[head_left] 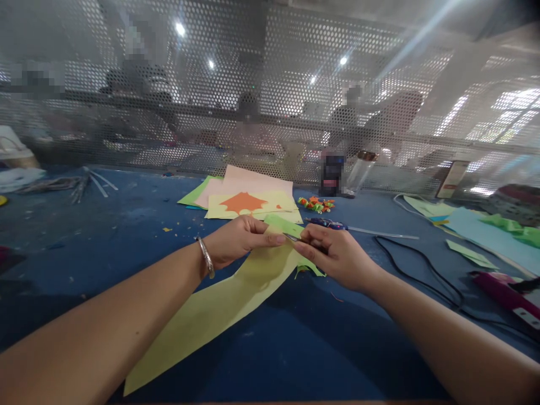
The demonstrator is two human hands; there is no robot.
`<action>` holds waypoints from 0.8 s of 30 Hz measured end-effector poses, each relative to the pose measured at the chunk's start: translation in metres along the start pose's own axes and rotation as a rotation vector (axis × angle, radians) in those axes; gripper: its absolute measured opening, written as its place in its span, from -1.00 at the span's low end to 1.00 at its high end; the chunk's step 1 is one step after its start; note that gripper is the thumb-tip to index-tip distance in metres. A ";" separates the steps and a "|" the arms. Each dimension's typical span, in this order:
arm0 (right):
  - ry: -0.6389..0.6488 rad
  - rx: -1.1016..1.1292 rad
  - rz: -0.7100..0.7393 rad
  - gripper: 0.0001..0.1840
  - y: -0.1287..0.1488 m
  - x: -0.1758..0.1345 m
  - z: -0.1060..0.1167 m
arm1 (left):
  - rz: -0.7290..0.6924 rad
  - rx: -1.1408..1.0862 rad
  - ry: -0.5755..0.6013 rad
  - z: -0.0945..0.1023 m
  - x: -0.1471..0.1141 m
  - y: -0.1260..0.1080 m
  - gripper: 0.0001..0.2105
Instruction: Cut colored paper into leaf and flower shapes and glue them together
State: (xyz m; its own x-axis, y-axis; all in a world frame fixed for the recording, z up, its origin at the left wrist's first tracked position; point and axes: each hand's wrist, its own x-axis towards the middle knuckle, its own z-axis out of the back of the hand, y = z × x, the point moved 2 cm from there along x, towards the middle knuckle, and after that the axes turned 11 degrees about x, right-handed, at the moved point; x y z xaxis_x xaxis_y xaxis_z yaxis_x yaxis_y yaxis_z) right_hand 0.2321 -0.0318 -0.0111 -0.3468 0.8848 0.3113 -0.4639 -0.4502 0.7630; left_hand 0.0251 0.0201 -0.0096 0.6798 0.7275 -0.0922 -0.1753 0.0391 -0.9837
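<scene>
My left hand (244, 239), with a silver bracelet at the wrist, pinches the upper end of a long pale yellow paper strip (236, 298) between thumb and fingers. The strip curves down toward the table's near left edge. My right hand (333, 250) is closed around small scissors (292, 237); their metal tips touch or nearly touch the paper beside my left thumb, and the handles are mostly hidden by my fingers. Light green paper (282, 221) lies just behind the hands, and more green scraps (311, 266) show beneath them.
Behind my hands lie stacked paper sheets (257, 180) with an orange cutout (242, 202). Small folded colourful pieces (316, 203) sit to their right. A black cable (415, 256) runs to a magenta power strip (506, 292). A perforated screen (274, 73) stands at the back.
</scene>
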 end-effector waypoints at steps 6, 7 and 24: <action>-0.003 -0.007 -0.005 -0.65 0.002 0.000 -0.001 | 0.009 -0.007 -0.012 0.000 0.001 0.000 -0.76; -0.003 -0.003 -0.005 -0.65 0.002 0.000 -0.001 | 0.015 -0.014 -0.011 0.000 0.001 0.000 -0.75; 0.021 0.000 0.018 -0.66 0.005 0.000 -0.001 | 0.029 -0.072 0.057 -0.001 0.002 0.005 -0.73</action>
State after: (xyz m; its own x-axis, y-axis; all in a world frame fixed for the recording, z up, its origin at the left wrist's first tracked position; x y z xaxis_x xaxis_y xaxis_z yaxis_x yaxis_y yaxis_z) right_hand 0.2294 -0.0342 -0.0078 -0.3722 0.8738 0.3131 -0.4575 -0.4662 0.7572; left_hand 0.0266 0.0207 -0.0151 0.7152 0.6872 -0.1273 -0.1454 -0.0318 -0.9889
